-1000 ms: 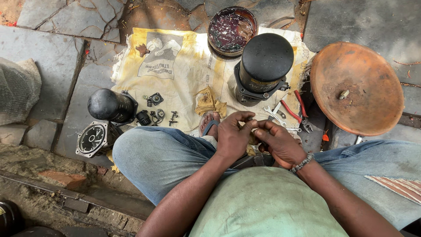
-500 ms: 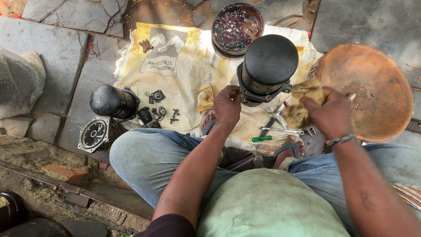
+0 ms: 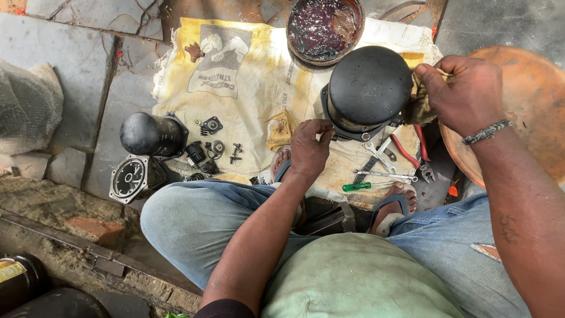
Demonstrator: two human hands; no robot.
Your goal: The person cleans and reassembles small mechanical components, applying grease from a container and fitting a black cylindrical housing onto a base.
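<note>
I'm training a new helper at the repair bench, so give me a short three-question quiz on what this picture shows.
1. True or false: the right hand presses a dirty rag against the black dome-shaped housing.
2. Which lies on the cloth nearest the person's feet? A) a green-handled screwdriver B) a hammer C) a paintbrush
3. Fill in: the left hand touches the housing at its lower ____ .

Key: 1 true; 2 A; 3 rim.
</note>
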